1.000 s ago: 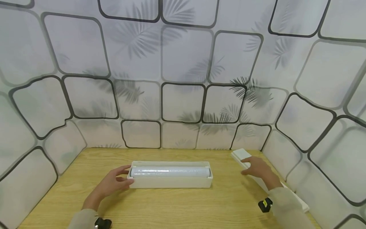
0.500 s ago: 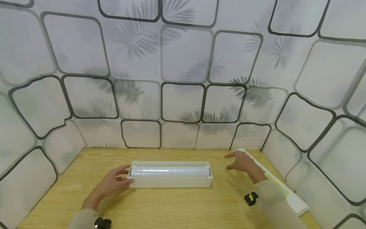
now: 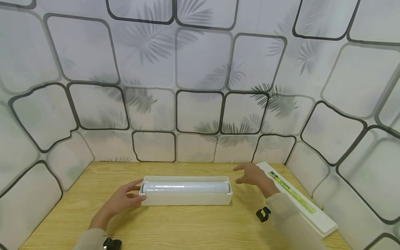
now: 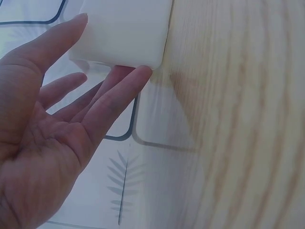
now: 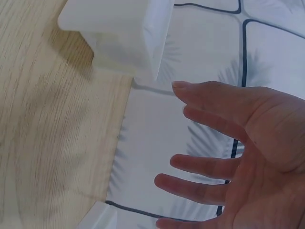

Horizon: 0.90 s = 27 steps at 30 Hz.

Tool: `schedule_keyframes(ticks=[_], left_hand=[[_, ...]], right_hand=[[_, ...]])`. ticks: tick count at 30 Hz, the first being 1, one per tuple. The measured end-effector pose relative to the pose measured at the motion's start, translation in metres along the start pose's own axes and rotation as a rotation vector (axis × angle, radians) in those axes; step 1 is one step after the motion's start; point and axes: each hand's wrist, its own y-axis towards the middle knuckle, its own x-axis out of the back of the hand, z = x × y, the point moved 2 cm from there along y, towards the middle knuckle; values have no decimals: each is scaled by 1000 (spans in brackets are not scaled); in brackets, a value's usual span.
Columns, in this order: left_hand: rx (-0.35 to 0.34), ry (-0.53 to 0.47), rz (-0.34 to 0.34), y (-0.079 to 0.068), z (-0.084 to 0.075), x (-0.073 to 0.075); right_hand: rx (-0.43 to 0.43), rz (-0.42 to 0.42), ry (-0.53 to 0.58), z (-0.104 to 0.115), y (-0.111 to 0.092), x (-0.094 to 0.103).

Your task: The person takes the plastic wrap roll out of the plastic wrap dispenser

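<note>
A long white dispenser box (image 3: pixel 186 199) lies on the wooden table with its top uncovered, and a shiny roll of cling film (image 3: pixel 185 187) sits inside it. At the box's left end is my left hand (image 3: pixel 120 199), its fairly straight fingers touching the end and the thumb by the front corner. My right hand (image 3: pixel 251 175) hovers behind and right of the box with fingers spread and nothing in them. In the right wrist view a gap shows between its thumb and the box's end (image 5: pixel 119 52). A white lid (image 3: pixel 322 222) with a yellow-green label lies at the right.
Patterned wall covering (image 3: pixel 200 111) closes off the back and both sides of the table (image 3: pixel 187 229). The lid lies slantwise along the right wall, partly beneath the right sleeve (image 3: pixel 284 215) in the head view.
My right hand has let go of the white lid at the right and moved left toward the box, bringing the lid's label into sight. The left hand and the box have stayed put.
</note>
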Motion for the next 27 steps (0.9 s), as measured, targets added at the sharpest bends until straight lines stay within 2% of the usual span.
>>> schedule_keyframes(ticks=[13, 20, 27], left_hand=[[5, -1, -12, 0, 1, 0], [11, -10, -10, 0, 5, 1], [19, -11, -7, 2, 6, 1]], right_hand=[[149, 33, -37, 28, 2, 3], [136, 78, 20, 39, 3, 1], [175, 106, 29, 47, 9, -3]])
